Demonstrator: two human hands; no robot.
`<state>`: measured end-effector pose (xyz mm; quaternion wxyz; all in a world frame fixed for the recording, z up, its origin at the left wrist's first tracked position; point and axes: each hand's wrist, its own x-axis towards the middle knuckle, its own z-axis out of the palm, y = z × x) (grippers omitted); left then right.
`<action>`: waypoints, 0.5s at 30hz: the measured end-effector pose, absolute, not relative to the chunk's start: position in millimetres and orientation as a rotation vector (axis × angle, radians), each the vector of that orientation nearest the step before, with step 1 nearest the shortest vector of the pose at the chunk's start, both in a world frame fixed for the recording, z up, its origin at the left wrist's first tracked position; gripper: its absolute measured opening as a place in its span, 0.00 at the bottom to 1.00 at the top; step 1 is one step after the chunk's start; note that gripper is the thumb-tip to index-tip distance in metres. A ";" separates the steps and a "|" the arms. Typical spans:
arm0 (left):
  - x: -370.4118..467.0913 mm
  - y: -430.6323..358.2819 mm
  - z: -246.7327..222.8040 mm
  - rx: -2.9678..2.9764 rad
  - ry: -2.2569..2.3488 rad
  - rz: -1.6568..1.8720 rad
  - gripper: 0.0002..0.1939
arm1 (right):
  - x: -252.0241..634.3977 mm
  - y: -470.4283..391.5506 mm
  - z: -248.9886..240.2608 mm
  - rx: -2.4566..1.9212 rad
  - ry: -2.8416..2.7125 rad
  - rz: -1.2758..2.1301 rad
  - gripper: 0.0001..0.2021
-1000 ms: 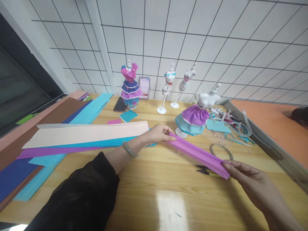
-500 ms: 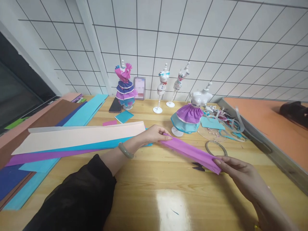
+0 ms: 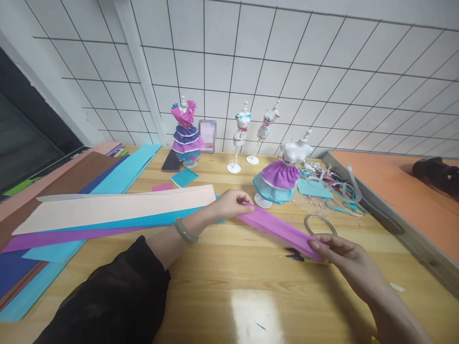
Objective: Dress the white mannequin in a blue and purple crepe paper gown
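long magenta strip [image 3: 281, 230], pinching hands [image 3: 232, 203], glossy wood tabletop [image 3: 201, 291]

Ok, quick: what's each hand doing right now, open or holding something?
Left hand: closed, pinching the left end of the purple strip.
Right hand: closed, pinching the strip's right end between thumb and fingers.

No text, label, brand, number or sign can be read. A few small white marks, perhaps lettering, stand on the black item [image 3: 72, 156] at the back left, too small to make out. The upright panel [image 3: 207, 136] by the wall is pixelated, which hides whatever it bears. Small dark marks on the slim middle mannequin [image 3: 239, 137] are too tiny to tell as letters or pattern.
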<state>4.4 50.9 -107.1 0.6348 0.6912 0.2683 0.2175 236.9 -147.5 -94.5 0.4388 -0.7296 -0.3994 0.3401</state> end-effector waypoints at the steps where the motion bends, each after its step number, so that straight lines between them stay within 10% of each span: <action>1: 4.3 49.9 -105.2 1.574 0.618 0.497 0.14 | 235.3 -145.3 -93.0 -1.819 -1.021 0.860 0.19; 15: -2.6 36.4 -77.4 1.680 0.561 0.570 0.12 | 214.5 -117.0 -82.9 -1.710 -1.313 1.242 0.19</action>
